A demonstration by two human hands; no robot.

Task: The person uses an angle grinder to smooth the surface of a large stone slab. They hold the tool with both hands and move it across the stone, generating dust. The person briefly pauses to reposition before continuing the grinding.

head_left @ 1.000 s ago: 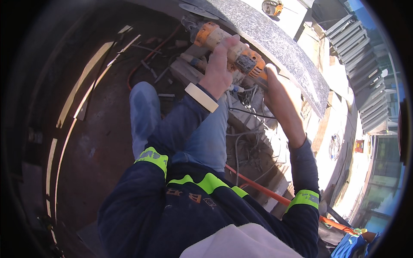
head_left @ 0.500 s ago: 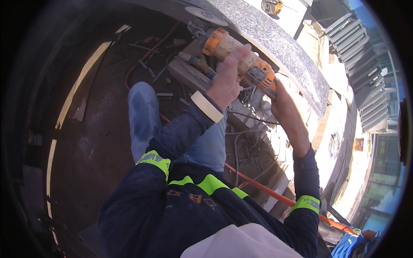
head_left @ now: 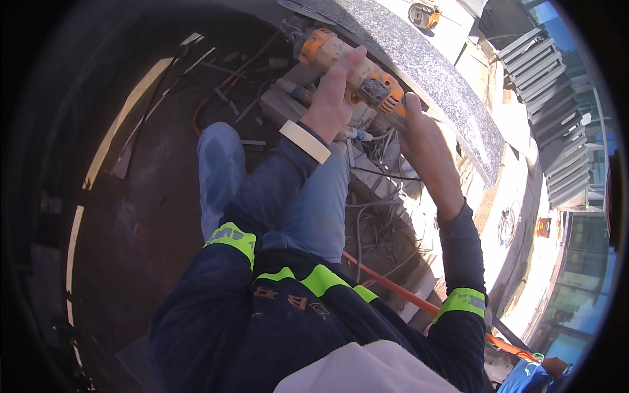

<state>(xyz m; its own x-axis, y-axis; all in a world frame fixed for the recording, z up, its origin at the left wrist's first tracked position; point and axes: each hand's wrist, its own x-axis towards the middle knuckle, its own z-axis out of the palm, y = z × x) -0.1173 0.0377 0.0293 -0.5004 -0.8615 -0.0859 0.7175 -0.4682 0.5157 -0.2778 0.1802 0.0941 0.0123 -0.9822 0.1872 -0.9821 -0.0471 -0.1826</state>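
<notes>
My left hand point(head_left: 332, 98) grips the middle of a dusty orange power tool point(head_left: 316, 47), a roll of pale tape point(head_left: 305, 142) around that wrist. My right hand point(head_left: 422, 141) holds the tool's rear end, lower and to the right. The tool's dusty head is at the edge of a speckled grey stone slab point(head_left: 452, 98), with a round disc partly visible beyond it; whether they touch I cannot tell. Behind my left hand, part of another tool point(head_left: 295, 88) lies on a dusty block.
Cables and white debris point(head_left: 386, 196) lie below the slab, beside my legs. An orange hose point(head_left: 400, 288) runs to the lower right. An orange tool point(head_left: 424, 16) sits at the top. Grey slatted pieces point(head_left: 537, 78) line the right; light strips point(head_left: 131, 111) lie at the left.
The tool and both hands shifted down and right half a second ago and are now back up and left, slightly higher than a second ago. The grips look the same.
</notes>
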